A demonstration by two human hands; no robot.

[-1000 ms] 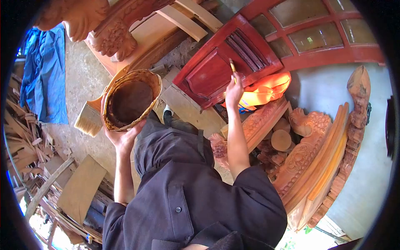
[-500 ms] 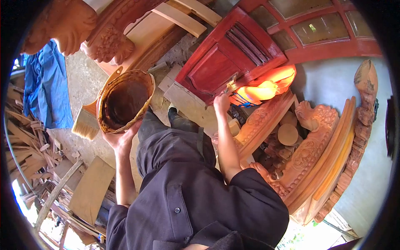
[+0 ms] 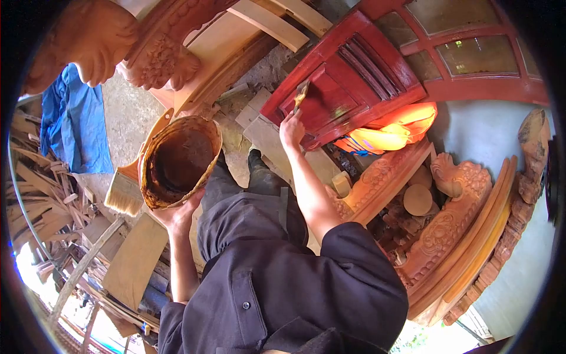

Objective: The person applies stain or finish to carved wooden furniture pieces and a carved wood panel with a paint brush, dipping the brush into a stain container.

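My left hand [image 3: 180, 213] is closed under and around a round container [image 3: 181, 158] with dark brown liquid and crusted walls. A wide brush [image 3: 125, 190] with pale bristles sits against the container's left side; how it is held there is hidden. In my right hand [image 3: 292, 131] is a small brush [image 3: 302, 93], its bristles at the lower left part of a glossy red wooden door [image 3: 348, 76]. Whether the bristles touch the panel cannot be told.
Orange bags [image 3: 389, 130] lie beside the door's lower edge. Carved wooden pieces [image 3: 451, 218] stand at the right, others at the upper left. A blue tarp [image 3: 76, 127] and scrap wood [image 3: 44, 194] lie at the left.
My right hand and the small brush have moved left and up across the door, away from the orange bags. The whole view has shifted slightly; my left hand still holds the container.
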